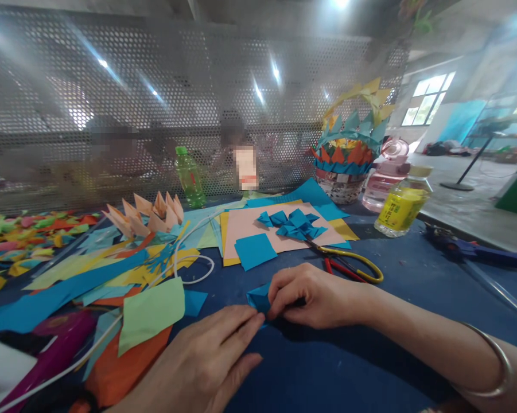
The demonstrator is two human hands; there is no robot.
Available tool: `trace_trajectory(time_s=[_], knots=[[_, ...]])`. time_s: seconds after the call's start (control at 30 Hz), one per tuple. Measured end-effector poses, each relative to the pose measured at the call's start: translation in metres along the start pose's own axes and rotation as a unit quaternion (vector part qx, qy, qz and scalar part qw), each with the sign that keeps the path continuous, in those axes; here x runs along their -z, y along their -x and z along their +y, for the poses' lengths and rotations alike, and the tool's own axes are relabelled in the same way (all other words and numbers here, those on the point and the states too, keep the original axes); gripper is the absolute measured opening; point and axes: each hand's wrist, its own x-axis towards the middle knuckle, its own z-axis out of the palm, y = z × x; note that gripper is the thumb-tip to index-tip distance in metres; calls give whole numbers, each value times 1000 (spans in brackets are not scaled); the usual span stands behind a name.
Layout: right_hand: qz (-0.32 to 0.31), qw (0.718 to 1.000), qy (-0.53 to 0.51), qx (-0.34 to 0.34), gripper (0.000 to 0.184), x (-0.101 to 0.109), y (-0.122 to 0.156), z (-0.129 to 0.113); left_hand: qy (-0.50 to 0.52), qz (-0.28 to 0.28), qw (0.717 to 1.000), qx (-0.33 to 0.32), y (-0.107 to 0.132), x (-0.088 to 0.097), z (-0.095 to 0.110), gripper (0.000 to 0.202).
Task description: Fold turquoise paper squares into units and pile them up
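Observation:
My right hand (316,295) lies on the dark blue table (404,287), its fingers pinched on a small folded blue paper piece (258,297). My left hand (206,358) rests flat beside it, fingers stretched out, the fingertips touching the same blue piece from the left. A silver bangle (497,361) circles my right wrist. Just behind the hands lie a blue paper square (255,250) and a pile of folded blue paper units (295,223) on a pink sheet (249,226).
Yellow-and-red scissors (353,265) lie right of the pink sheet. A paper basket (348,158), a pink bottle (385,180), a yellow bottle (402,209) and a green bottle (190,178) stand behind. Coloured paper scraps (90,275), a white cable (189,261) and a glue gun (469,249) surround. A perforated screen (155,103) hides other people.

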Motion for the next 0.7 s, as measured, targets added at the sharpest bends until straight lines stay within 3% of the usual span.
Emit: trace_trajectory(time_s=[0.27,0.53,0.7], knots=[[-5,1000,6,1,29,1,0,-2,15,-83,996,14,8,-4,-1,36],[-17,998,58,16,31,2,1,-8,5,-47,999,8,4,-2,1,39],[-70,985,151,35,31,3,2,-13,-19,-11,1000,-10,0,-2,3,45]])
